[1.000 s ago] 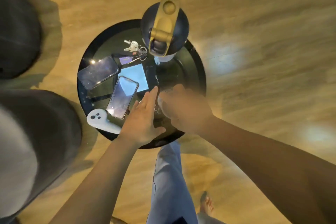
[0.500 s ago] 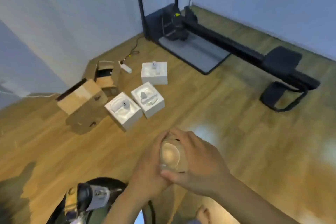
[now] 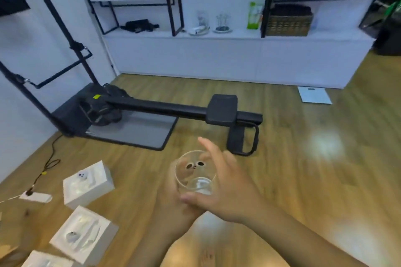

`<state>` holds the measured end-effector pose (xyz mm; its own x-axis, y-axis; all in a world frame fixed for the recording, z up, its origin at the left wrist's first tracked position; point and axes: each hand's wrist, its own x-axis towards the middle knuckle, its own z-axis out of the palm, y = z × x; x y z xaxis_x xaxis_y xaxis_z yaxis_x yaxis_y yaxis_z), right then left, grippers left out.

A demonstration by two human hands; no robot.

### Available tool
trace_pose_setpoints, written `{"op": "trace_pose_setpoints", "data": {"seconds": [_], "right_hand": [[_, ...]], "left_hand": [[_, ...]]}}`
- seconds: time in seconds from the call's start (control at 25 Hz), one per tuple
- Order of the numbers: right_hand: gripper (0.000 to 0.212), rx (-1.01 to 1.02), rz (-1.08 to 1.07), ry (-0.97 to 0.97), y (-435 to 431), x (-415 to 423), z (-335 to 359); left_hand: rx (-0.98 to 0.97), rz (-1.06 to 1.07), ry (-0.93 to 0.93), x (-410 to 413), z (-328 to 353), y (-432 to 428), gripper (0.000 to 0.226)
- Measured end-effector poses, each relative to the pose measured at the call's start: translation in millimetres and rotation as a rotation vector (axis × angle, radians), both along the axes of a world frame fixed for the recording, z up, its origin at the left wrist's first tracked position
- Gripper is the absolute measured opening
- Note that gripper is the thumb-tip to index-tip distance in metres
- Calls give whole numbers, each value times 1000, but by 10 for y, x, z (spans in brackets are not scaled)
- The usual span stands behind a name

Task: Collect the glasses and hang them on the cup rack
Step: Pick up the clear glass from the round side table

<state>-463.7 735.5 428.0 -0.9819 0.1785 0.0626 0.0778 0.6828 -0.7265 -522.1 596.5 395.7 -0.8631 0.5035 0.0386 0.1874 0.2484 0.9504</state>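
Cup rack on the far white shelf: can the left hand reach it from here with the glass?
Probably not yet. The cup rack stands across the room on the shelf, while the left hand holds the glass close in, right hand alongside. Open floor lies between.

Left hand [image 3: 173, 204] mostly hidden behind glass [image 3: 195, 174]; distant cup rack [image 3: 221, 23] too blurred to tell

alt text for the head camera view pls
Both hands hold a clear glass at chest height, left hand beneath, right hand loosely alongside. Beyond lie a wooden floor, a black exercise machine and white boxes.
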Motion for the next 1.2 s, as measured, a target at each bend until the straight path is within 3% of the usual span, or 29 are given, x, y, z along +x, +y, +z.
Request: {"op": "trace_pose_setpoints", "data": {"seconds": [0.2,0.44,0.64,0.88,1.04,1.2], "right_hand": [[97,-66,-250,-78,1521,-699,-118],[89,-161,-603,66,3441,-1238,0],[83,-243,-660,122,5162,-1538,-165],[67,-501,-525,130,7094,-2209,-41],[81,-407,-445,154,8067,-2774,-103],[89,-326,-604,204,9303,-3399,-191]], "left_hand": [[15,-290,-77,-1171,-80,1727,74],[-77,-559,-4,-2048,187,3938,71],[-80,-612,-41,-2340,110,5727,78],[15,-414,-319,-2813,270,7506,55],[100,-388,-543,-3494,269,8598,70],[290,-562,-826,-4202,171,9940,36]]}}
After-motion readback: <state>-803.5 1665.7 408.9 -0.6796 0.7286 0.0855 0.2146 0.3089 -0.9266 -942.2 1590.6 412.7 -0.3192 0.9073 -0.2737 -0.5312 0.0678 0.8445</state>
